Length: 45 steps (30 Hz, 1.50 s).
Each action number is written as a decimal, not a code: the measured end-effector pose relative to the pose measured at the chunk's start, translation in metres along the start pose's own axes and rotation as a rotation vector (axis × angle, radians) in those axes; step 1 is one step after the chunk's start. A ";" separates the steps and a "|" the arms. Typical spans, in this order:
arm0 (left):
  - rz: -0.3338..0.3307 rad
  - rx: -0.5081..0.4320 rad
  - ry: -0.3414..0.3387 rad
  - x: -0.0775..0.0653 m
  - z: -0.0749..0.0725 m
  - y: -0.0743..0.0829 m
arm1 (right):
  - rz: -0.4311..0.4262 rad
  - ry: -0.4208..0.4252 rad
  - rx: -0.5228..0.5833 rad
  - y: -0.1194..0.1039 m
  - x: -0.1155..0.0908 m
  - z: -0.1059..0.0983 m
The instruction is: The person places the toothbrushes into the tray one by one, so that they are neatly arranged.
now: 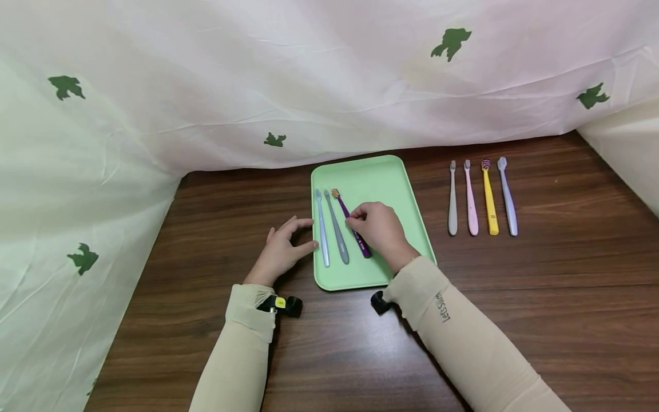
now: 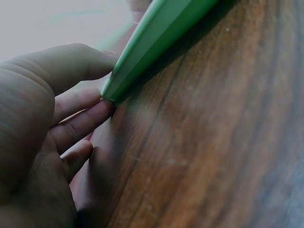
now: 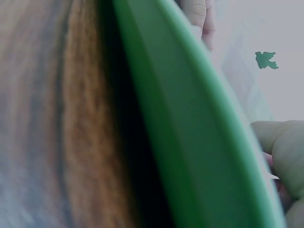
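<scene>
A light green tray [image 1: 381,177] holds a pale blue toothbrush [image 1: 322,229], a grey toothbrush [image 1: 337,232] and a purple toothbrush [image 1: 364,248] with a striped head, side by side. My right hand [image 1: 381,229] reaches over the tray and pinches the purple toothbrush about mid-handle between thumb and fingers. At the tray's left edge, my left hand [image 1: 285,249] has its fingers spread, with thumb and fingertips touching the rim. The left wrist view shows the thumb [image 2: 90,64] on the rim and other fingertips against its outer side. In the right wrist view the tray wall [image 3: 190,123] partly hides my right hand.
Right of the tray, a row of toothbrushes lies on the wooden table [image 1: 556,274]: grey [image 1: 453,200], pink [image 1: 471,200], yellow [image 1: 489,200] and lavender [image 1: 507,200]. A white curtain [image 1: 329,74] with green shapes hangs behind and at the sides.
</scene>
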State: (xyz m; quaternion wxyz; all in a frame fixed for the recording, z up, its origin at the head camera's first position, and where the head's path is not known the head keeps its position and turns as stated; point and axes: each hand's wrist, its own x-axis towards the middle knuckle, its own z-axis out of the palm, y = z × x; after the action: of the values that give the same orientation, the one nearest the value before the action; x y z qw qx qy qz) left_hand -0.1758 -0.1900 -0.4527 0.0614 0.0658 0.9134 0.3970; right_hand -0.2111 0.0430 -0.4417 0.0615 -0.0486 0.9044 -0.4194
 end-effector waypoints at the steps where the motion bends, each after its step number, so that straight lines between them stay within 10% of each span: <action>1: -0.002 0.000 -0.001 0.000 0.000 0.000 | 0.001 -0.002 -0.001 0.000 0.000 0.000; 45: 0.007 -0.003 -0.003 0.000 0.000 -0.002 | -0.038 -0.032 0.051 0.006 0.000 -0.006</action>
State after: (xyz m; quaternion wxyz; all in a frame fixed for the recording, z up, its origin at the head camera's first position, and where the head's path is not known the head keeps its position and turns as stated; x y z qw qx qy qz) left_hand -0.1757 -0.1907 -0.4542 0.0615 0.0694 0.9126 0.3983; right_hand -0.2117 0.0510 -0.4424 0.0693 -0.0707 0.8911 -0.4428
